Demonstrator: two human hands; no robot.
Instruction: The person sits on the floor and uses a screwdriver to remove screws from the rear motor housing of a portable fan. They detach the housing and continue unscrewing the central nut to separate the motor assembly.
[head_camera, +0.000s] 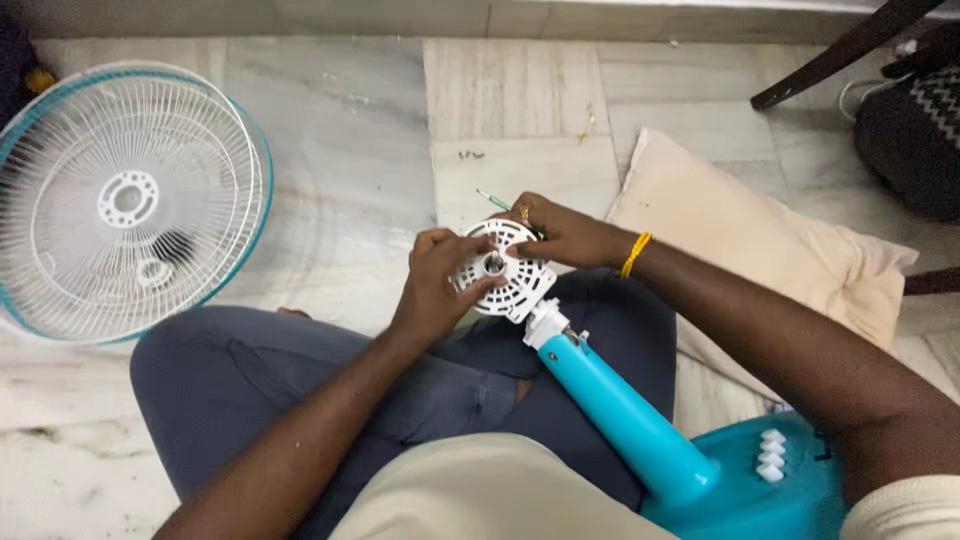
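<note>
Head view — person seated on marble floor (340, 150), legs crossed. White vented motor housing (503, 270) sits over lap, atop turquoise fan stand (625, 415) rising from turquoise base (770, 490). Left hand (435, 290) closed on housing's left edge, fingers across its face. Right hand (560, 235) grips housing's far side, pinching thin green-handled tool (492, 198). Fan guards (125, 200) lie on floor, well apart at left. Beige cushion (760, 250) at right.

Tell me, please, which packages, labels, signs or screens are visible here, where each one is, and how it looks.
None is visible: no package, label, sign or screen.
Only the white fan motor housing between both hands, its blue stand, fan grilles and a beige cushion.
</note>
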